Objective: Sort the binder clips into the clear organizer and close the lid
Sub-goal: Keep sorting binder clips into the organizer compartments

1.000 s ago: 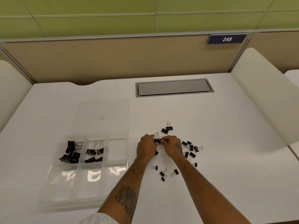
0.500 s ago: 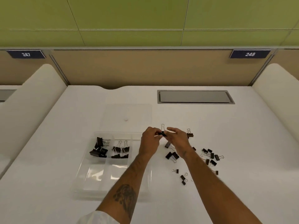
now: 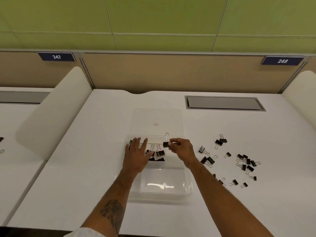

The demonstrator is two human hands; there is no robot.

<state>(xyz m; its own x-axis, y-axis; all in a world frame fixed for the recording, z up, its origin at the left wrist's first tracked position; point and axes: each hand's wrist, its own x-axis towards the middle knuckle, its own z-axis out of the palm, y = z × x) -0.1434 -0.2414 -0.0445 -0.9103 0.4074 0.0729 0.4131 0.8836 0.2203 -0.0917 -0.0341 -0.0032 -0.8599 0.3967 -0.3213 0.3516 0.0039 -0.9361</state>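
Note:
A clear organizer (image 3: 171,189) sits on the white desk, its lid (image 3: 156,117) lying open behind it. My right hand (image 3: 182,148) pinches a black binder clip (image 3: 166,144) over the organizer's far compartments. My left hand (image 3: 137,154) hovers flat with spread fingers above the left compartments and holds nothing. Several black clips (image 3: 158,154) lie in the middle far compartment; those in the left compartment are mostly hidden under my left hand. Several loose clips (image 3: 246,162) are scattered on the desk to the right.
A grey cable hatch (image 3: 224,103) is set into the desk at the back right. Cream dividers (image 3: 54,108) stand on both sides, and a tan partition runs along the back. A neighbouring desk shows at far left.
Both hands moved left from the loose pile to above the organizer. My left hand let go of the clip and spread flat; my right hand kept the clip. The camera view shifted left.

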